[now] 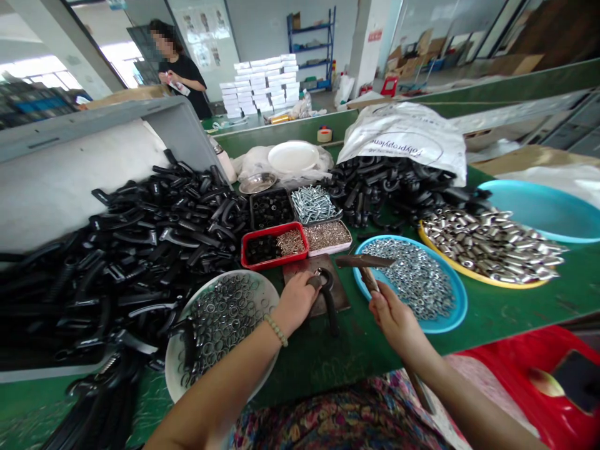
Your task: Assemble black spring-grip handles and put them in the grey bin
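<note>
One black handle [329, 306] pinned, one hammer [366, 262] held up

The left hand [294, 304] is the nearer to the black handle, its fingers [313, 282] curled closed on the handle's hooked upper end, which sits on a rust-brown metal plate [300, 270]. The handle's long axis runs toward the person, its matte, curved tail reaching past the plate's near edge above the green surface [356, 356]. The right hand [398, 328] lies farther right, its fingers wrapped shut around the hammer's wooden shaft, with the steel head pointing left above the plate and apart from the handle. A white bowl [267, 294] of metal rings [220, 325] sits left of the plate, a blue plate [462, 300] of hex nuts [407, 275] right.
</note>
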### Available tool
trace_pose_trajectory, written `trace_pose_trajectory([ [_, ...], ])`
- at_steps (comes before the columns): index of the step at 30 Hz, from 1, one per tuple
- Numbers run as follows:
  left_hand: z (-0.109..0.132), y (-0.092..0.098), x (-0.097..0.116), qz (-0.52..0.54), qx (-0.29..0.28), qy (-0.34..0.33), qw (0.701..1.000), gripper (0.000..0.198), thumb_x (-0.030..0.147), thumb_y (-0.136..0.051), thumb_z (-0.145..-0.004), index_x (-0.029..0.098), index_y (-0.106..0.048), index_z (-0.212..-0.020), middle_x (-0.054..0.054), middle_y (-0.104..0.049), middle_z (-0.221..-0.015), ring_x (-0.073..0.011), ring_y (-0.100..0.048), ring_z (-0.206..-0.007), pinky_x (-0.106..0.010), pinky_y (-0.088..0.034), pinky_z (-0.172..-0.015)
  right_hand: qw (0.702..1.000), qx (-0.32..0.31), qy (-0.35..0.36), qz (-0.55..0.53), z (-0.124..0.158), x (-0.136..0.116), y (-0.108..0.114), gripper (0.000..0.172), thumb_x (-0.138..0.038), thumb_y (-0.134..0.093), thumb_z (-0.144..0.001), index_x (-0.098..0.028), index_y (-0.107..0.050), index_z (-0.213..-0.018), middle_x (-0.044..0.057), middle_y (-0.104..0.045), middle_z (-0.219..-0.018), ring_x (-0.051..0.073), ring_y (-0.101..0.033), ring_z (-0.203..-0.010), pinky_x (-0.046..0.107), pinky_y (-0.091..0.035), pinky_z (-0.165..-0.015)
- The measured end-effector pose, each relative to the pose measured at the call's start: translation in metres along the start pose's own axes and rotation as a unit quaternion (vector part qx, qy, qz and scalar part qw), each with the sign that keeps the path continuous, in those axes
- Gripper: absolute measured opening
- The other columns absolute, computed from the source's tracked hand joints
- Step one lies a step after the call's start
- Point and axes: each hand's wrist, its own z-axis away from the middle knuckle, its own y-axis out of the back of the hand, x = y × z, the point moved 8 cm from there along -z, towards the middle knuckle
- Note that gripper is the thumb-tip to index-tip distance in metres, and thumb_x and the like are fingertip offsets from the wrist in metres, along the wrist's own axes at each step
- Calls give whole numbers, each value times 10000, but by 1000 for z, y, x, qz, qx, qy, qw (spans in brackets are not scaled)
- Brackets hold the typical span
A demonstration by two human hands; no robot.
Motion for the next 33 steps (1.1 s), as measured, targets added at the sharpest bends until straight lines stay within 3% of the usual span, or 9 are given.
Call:
trace_pose_trajectory([
  [7, 6, 1, 12, -22, -60, -34, 997, 230, 206, -421, -911, 168, -639, -975, -95, -585, -1123, -222, -520, -1016, -374, -441, -909, 999, -51, -18, 0, -1, -10, -11, 419, -414, -308, -938, -173, -511, -1215, 66, -692, -769, 217, -672, -671, 295, -515, -549],
  [15, 64, 19, -3, 25, 29, 104, 994, 365, 286, -495, -875, 151, -526, -1213, -118, -500, -1241, -252, -472, -1140, -391, -406, -991, 985, -124, 79, 85, 2, -51, -19, 468, -317, -318, -944, -195, -360, -1393, 110, -615, -1238, 247, -639, -1037, 351, -530, -821],
  [19, 77, 6, -1, 18, -33, 108, 993, 297, 178, -447, -878, 187, -577, -1145, -81, -573, -1114, -217, -537, -1014, -345, -450, -919, 970, -196, 61, 127, 3, -51, -32, 455, -308, -307, -946, -216, -396, -1382, 89, -716, -1019, 250, -703, -831, 351, -550, -713],
  [22, 78, 0, 1, 14, -44, 109, 993, 312, 165, -442, -876, 199, -581, -1153, -78, -587, -1087, -212, -541, -1003, -340, -448, -917, 978, -161, 64, 116, 1, -54, -32, 463, -321, -293, -952, -224, -368, -1399, 90, -695, -1084, 246, -688, -907, 340, -544, -737],
  [24, 79, 1, 1, 12, -40, 107, 993, 308, 167, -441, -878, 196, -585, -1149, -79, -595, -1070, -216, -538, -1003, -344, -449, -913, 979, -147, 63, 129, 2, -51, -34, 455, -344, -296, -950, -221, -404, -1375, 90, -706, -1050, 251, -697, -866, 337, -546, -700],
  [27, 70, 15, -9, 24, -33, 94, 995, 244, 232, -468, -888, 185, -619, -1074, -79, -607, -1044, -212, -557, -973, -329, -460, -896, 964, -196, 59, 171, 2, -34, -42, 442, -367, -283, -951, -252, -451, -1343, 57, -737, -885, 242, -707, -699, 322, -536, -599],
  [29, 51, 41, -28, 17, -2, 95, 995, 233, 288, -479, -896, 173, -631, -1030, -83, -613, -1045, -204, -566, -977, -319, -451, -914, 963, -160, 60, 207, -5, -13, -26, 457, -392, -283, -949, -263, -429, -1363, 60, -732, -897, 239, -701, -680, 316, -525, -575],
  [31, 22, 72, -56, -30, 38, 115, 992, 254, 292, -453, -912, 158, -619, -1051, -96, -615, -1073, -203, -557, -1024, -326, -425, -953, 957, -57, 49, 281, -19, 16, 10, 504, -440, -308, -932, -242, -408, -1384, 98, -716, -944, 256, -685, -638, 331, -501, -521],
  [33, -10, 88, -82, -104, 9, 140, 985, 240, 271, -457, -909, 143, -632, -1012, -116, -630, -1067, -218, -562, -1030, -347, -421, -956, 934, 37, 34, 353, -32, 46, 48, 546, -476, -346, -907, -225, -416, -1386, 145, -690, -992, 275, -659, -590, 352, -464, -466],
])
